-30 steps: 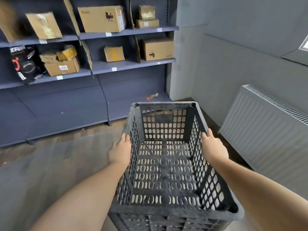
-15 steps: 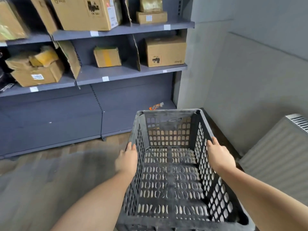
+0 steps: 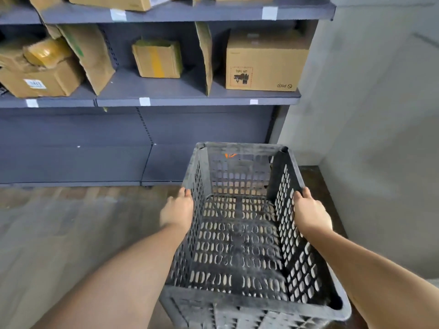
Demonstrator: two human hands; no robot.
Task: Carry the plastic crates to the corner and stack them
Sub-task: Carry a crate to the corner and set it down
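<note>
Currently plastic crate [image 3: 240, 236] carried at 6 o'clock, open top up, both grips closed on long side rims: left hand [image 3: 177, 213], right hand [image 3: 311, 213], symmetric for balance. Corner [image 3: 306, 172] at 1 o'clock, near; no stack seen.

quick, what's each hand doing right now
Left hand: closed on the crate, gripping its left wall.
Right hand: closed on the crate's right rim.

Left hand [image 3: 177, 211] and right hand [image 3: 311, 213] gripping grey crate [image 3: 240, 245] sides, holding it above floor [image 3: 71, 233] near shelving [image 3: 147, 98].
</note>
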